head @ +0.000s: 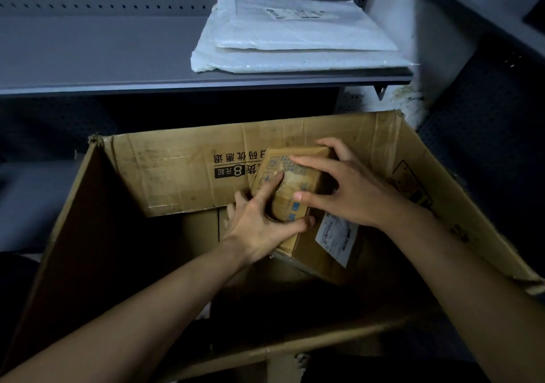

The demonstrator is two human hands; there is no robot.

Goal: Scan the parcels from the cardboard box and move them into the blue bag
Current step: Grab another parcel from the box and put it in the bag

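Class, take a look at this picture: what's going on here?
A person reaches into a large open cardboard box with both hands. The left hand and right hand grip one small brown parcel, tilted, with a white label on its side. The parcel is not yet out of the box. White plastic mailers lie on the grey shelf behind. No blue bag shows.

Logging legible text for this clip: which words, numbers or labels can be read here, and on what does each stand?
"8元起": upside down, in a dark badge on the cardboard box inner wall.
"码优惠": upside down, on the line above; characters at both ends unclear or hidden by the parcel.
Blue print on the parcel: blurred.
White shipping label on the parcel: too small.
Label on the plastic mailer on the shelf: blurred.
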